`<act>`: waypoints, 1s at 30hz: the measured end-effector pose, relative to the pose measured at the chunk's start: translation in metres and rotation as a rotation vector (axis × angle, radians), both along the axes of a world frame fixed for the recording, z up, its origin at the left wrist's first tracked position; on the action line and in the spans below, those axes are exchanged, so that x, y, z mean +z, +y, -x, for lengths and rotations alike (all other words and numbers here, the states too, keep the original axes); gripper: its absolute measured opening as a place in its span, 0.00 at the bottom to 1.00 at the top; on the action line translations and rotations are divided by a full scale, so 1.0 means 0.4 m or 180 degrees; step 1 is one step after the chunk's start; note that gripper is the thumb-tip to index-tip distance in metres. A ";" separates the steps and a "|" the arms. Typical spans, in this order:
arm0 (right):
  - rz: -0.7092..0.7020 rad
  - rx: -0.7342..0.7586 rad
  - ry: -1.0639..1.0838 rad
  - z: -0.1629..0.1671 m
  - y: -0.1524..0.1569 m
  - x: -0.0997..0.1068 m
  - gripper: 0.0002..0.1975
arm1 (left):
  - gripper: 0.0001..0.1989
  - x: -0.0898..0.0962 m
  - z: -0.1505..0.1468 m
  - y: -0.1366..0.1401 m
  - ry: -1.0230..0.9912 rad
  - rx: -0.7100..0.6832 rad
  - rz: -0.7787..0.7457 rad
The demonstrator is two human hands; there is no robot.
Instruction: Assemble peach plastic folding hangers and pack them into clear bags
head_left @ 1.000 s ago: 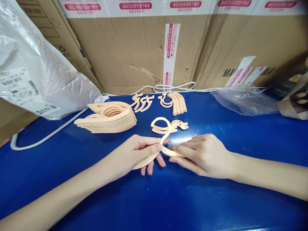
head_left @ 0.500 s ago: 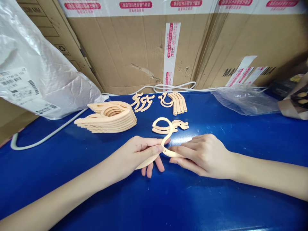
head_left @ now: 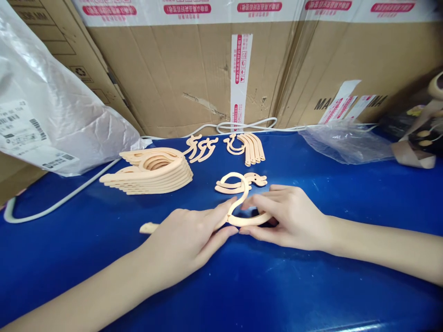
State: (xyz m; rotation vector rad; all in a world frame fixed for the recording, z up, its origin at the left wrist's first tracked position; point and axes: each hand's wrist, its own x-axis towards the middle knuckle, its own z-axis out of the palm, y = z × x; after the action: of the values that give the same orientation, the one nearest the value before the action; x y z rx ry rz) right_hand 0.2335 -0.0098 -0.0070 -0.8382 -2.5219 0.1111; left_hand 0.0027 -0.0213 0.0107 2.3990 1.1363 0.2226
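A beige plastic folding hanger (head_left: 245, 221) is between my hands, its curved hook (head_left: 246, 186) pointing up and away from me. My left hand (head_left: 194, 233) is closed around its left arm, whose tip (head_left: 148, 228) sticks out past the wrist side. With thumb and fingers my right hand (head_left: 287, 216) grips the right arm, covering its outer end. Just behind the hook lie loose hanger pieces (head_left: 256, 179). A stack of folded beige hangers (head_left: 152, 177) stands at the left.
Farther back lie several small hooks (head_left: 204, 150) and several long curved arms (head_left: 254, 150) on the blue table (head_left: 221, 295). A white cable (head_left: 62, 205), silver bag (head_left: 69, 106), clear plastic bag (head_left: 342, 143) and cardboard boxes (head_left: 180, 69) border the work area.
My left hand has turned over, knuckles now up, and shifted left along the hanger arm. The hanger's arms now spread wider, with the left tip showing. The view has shifted slightly.
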 end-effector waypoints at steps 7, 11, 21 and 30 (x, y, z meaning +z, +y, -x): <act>-0.0130 -0.0205 0.0440 -0.001 0.005 0.001 0.19 | 0.19 -0.024 0.016 0.015 -0.0169 -0.0040 -0.0210; -0.0706 -0.0064 0.0531 -0.005 0.002 0.013 0.20 | 0.18 -0.020 0.016 0.009 -0.0237 -0.0085 -0.0329; -0.0423 0.0513 0.0393 -0.006 0.001 0.007 0.08 | 0.18 -0.013 0.007 -0.008 -0.0155 -0.0069 -0.0731; 0.0215 0.0298 0.0431 -0.006 0.010 0.014 0.10 | 0.14 -0.035 0.007 -0.005 -0.0285 -0.0614 -0.1963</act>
State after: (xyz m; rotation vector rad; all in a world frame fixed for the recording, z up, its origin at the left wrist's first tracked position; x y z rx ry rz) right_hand 0.2358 -0.0060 -0.0013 -0.7134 -2.4410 0.2758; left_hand 0.0000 -0.0233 -0.0031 2.9696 0.8714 0.6930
